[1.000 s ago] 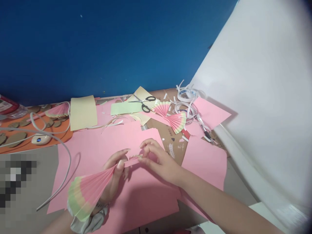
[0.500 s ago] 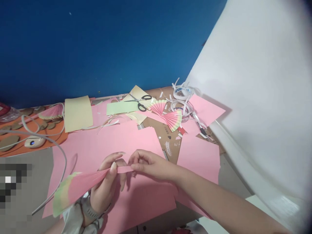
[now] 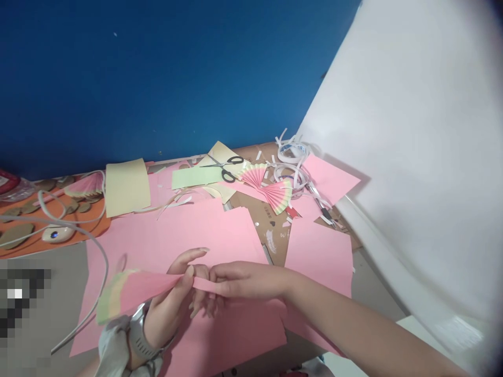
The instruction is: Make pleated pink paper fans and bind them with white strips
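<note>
The pleated paper fan was held above a pink sheet on the desk. Its long axis ran roughly crosswise: the green-and-yellow edge spread to the worker's left, the narrow pink end to the right. The left hand, nearer the spread edge, had its grip pinched at the neck; the right hand gripped the narrow end. What looked like a red container stood far left, contents indistinct.
</note>
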{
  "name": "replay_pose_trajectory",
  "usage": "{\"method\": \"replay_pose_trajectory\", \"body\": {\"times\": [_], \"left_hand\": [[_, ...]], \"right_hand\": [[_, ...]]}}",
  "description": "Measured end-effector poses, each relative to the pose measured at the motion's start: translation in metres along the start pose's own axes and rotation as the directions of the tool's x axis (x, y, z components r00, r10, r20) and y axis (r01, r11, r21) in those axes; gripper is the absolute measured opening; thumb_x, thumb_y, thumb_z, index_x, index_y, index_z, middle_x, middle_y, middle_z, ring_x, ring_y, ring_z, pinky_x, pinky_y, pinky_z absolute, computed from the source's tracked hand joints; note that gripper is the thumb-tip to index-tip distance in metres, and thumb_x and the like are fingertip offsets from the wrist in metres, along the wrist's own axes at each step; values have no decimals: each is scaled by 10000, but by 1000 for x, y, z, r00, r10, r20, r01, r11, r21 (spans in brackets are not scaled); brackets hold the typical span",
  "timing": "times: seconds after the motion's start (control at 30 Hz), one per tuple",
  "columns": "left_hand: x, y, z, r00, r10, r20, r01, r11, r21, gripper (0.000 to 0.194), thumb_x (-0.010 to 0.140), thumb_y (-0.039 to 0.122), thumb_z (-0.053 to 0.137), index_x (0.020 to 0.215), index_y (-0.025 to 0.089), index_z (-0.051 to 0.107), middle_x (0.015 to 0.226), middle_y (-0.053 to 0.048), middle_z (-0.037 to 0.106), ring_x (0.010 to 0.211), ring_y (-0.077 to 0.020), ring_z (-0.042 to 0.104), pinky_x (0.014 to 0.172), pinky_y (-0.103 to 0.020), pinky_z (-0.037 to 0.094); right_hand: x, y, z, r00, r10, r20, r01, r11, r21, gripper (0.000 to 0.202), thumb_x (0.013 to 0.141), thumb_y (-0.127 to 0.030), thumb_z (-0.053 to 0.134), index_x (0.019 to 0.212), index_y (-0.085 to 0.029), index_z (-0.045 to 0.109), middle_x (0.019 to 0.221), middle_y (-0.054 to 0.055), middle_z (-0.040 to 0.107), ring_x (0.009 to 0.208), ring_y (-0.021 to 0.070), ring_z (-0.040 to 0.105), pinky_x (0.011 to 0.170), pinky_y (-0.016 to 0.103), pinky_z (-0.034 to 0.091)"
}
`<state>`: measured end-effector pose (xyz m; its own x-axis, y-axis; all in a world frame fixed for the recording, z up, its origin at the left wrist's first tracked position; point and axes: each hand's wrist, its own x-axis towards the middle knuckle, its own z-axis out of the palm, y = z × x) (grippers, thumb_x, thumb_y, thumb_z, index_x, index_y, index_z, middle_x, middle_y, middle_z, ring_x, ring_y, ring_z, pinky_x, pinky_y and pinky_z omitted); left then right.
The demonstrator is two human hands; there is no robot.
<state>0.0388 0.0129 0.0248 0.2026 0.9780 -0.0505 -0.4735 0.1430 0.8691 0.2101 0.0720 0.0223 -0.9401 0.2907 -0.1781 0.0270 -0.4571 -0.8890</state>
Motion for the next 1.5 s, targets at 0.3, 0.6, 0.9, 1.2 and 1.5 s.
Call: {"method": "replay_pose_trajectory", "body": {"times": [0.3,0.6,0.9,1.2,1.5], "left_hand": [[-1,-3,-12,987,-51,-152,92,956,279,205,899,349,488,1050,254,589,612,43,506,421,-40,372,409,-162,333],[8,-3,0,956,219,-196,-91,855,511,199,932,298,414,1111,250,486,520,90,400,416,-64,375,510,-203,386],[10,-4,-19,998,-31,53,-15,715,699,280,905,305,442,653,184,462,646,21,435,618,-124,422,593,-253,347],[9,-4,-22,996,62,70,-93,691,716,269,911,242,429,654,188,485,635,20,444,634,-134,433,633,-272,339],[10,-5,-23,997,30,78,-75,733,676,318,908,314,420,616,188,445,617,21,425,608,-131,426,602,-272,348]], "right_hand": [[3,5,-3,967,-71,-247,69,998,-16,295,846,-434,547,976,-174,496,749,-37,463,619,78,479,622,239,403],[-4,1,-4,875,-156,-459,36,965,-259,249,862,-415,529,794,-179,492,644,-47,470,586,85,410,554,214,325],[-3,-1,8,858,-232,-458,-19,877,-480,187,874,-355,525,811,-181,552,725,-27,522,632,92,422,569,214,324],[-4,-1,11,866,-168,-471,-31,922,-386,236,882,-405,509,792,-186,515,635,-39,541,608,95,486,576,217,349],[-5,-4,14,883,-167,-439,-5,931,-365,221,901,-359,490,773,-180,516,678,-30,565,640,96,522,608,210,380]]}}
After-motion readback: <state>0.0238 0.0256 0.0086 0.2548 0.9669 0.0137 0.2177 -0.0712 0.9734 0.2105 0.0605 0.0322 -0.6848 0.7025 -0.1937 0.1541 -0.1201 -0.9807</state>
